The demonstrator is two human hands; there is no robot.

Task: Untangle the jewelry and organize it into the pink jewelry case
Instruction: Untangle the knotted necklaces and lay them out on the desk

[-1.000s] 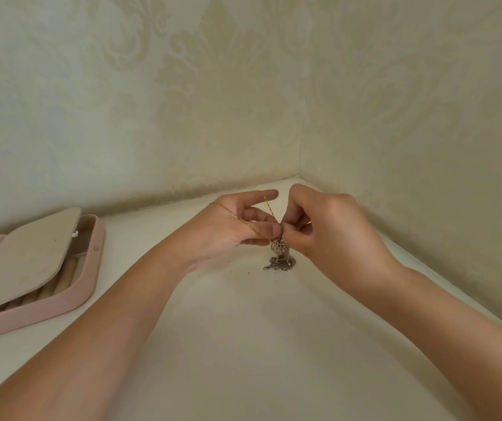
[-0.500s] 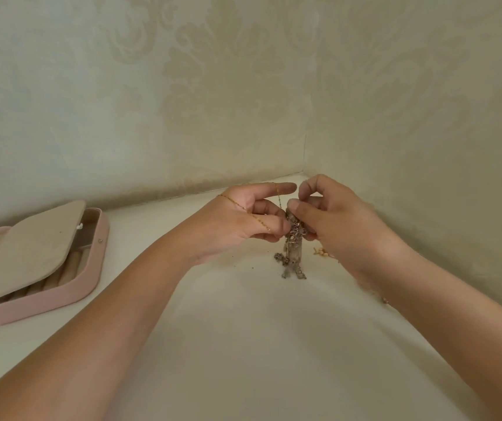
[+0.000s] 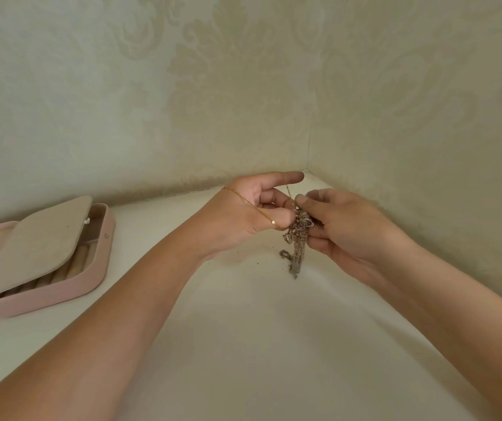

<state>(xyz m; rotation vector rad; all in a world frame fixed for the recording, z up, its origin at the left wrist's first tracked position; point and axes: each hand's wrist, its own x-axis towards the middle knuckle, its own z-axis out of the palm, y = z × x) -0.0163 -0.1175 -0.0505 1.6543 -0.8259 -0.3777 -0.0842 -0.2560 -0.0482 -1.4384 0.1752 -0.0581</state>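
A tangled clump of silver and gold jewelry (image 3: 296,247) hangs between my two hands above the white table, near the corner of the walls. My left hand (image 3: 243,214) pinches a thin gold chain (image 3: 254,208) that loops over its back and around the outstretched index finger. My right hand (image 3: 347,226) pinches the top of the clump with thumb and fingers. The pink jewelry case (image 3: 92,268) lies at the far left, its beige inner flap half raised over ring rolls.
Patterned beige walls (image 3: 243,86) meet in a corner just behind my hands. A few dark specks lie on the white table (image 3: 259,344) under the clump. Bare tabletop stretches between the case and my forearms.
The clump has come up off the table and now dangles lower and longer from my fingers. My hands have shifted slightly apart, with the gold chain drawn tighter over my left hand.
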